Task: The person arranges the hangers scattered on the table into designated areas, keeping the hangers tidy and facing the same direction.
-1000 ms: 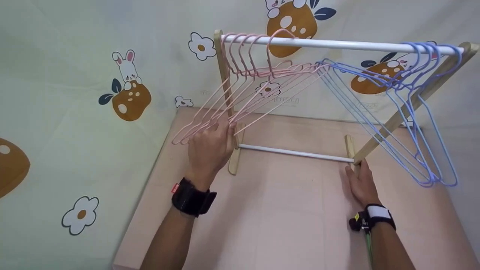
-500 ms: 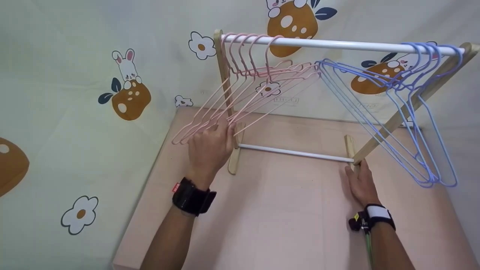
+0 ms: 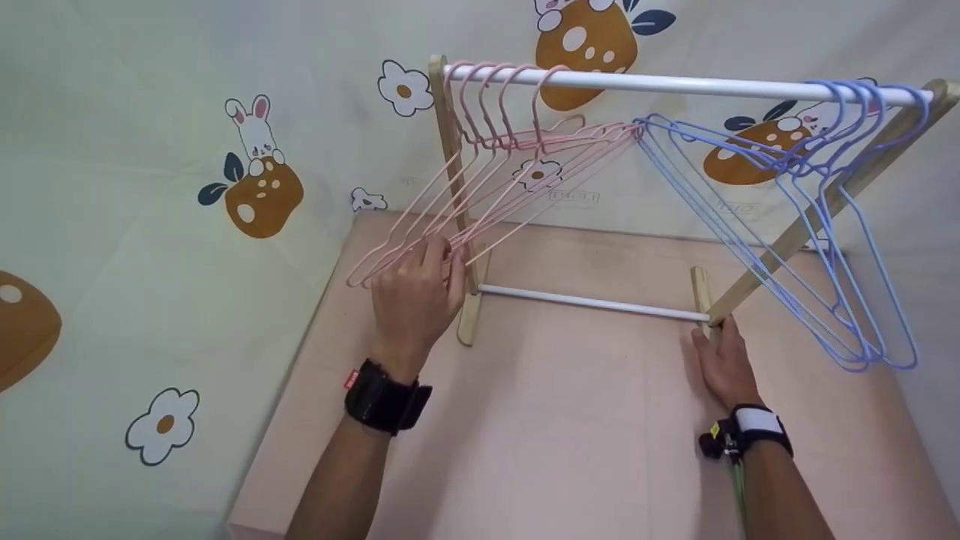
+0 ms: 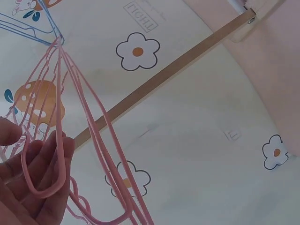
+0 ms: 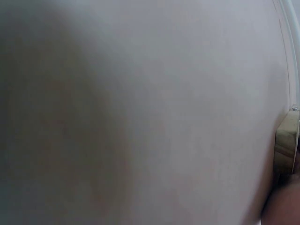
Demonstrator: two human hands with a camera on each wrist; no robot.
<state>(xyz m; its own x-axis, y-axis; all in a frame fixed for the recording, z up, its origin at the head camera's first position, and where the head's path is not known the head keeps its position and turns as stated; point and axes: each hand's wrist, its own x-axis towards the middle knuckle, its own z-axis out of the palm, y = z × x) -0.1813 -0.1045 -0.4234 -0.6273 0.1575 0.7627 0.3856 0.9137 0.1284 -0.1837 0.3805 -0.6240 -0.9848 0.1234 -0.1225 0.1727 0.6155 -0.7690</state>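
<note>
Pink hangers [image 3: 480, 150] hang by their hooks at the left of the white top bar [image 3: 675, 84] of a small wooden clothes rack [image 3: 795, 232]. My left hand [image 3: 420, 292] is at the lower end of the nearest one. In the left wrist view this pink hanger [image 4: 61, 173] lies across the palm side of the fingers [image 4: 47, 161], with the thumb apart from it. Down at the right, my right hand [image 3: 727, 367] holds the front end of the rack's foot, thumb on one side and fingers on the other. The right wrist view shows this wooden foot [image 5: 285, 149] at its edge.
Several blue hangers [image 3: 825, 172] hang at the bar's right end, their tips meeting the pink ones mid-rack. A lower white bar [image 3: 592, 301] joins the feet. The rack stands on a pink surface [image 3: 570, 420] before a patterned wall [image 3: 300, 60].
The nearest pink hanger's hook has dropped from a tilted position down onto the top bar. My left fingers have loosened and shifted slightly. The right hand stays at the rack's foot.
</note>
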